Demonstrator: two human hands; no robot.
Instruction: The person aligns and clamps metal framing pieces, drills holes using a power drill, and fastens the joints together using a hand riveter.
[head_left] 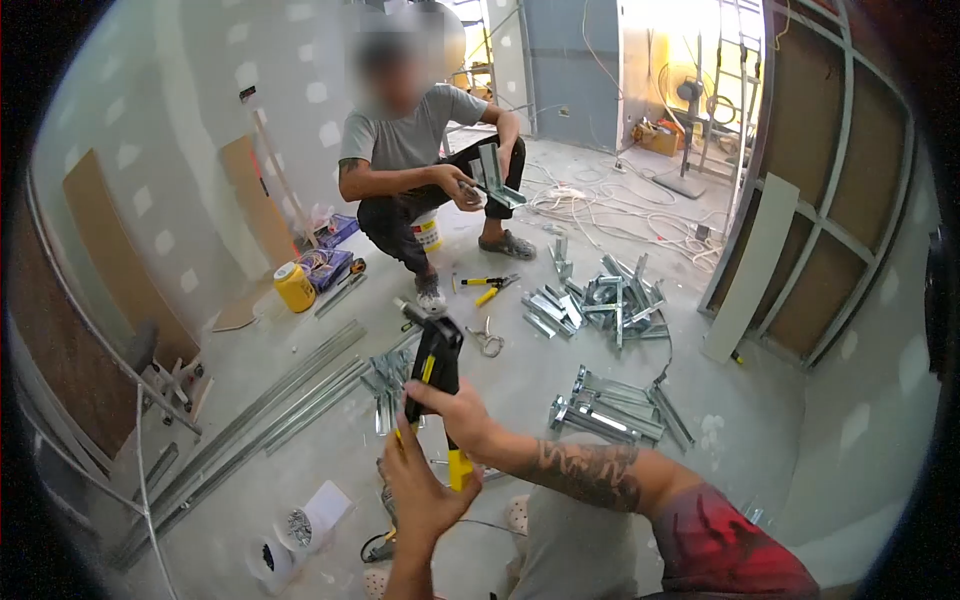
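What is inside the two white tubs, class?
The right tub holds small grey pieces; the left tub, small black ones. Whatever lies beneath each top layer is covered.

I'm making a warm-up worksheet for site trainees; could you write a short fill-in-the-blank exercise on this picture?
1. The right hand and left hand hold a tool coloured black and ____.
2. The right forearm bears a dark ____.
3. The co-worker wears a shirt coloured ____.
4. Beside the fan in the background, for climbing, stands a ____.

Missing words: yellow; tattoo; grey; ladder.
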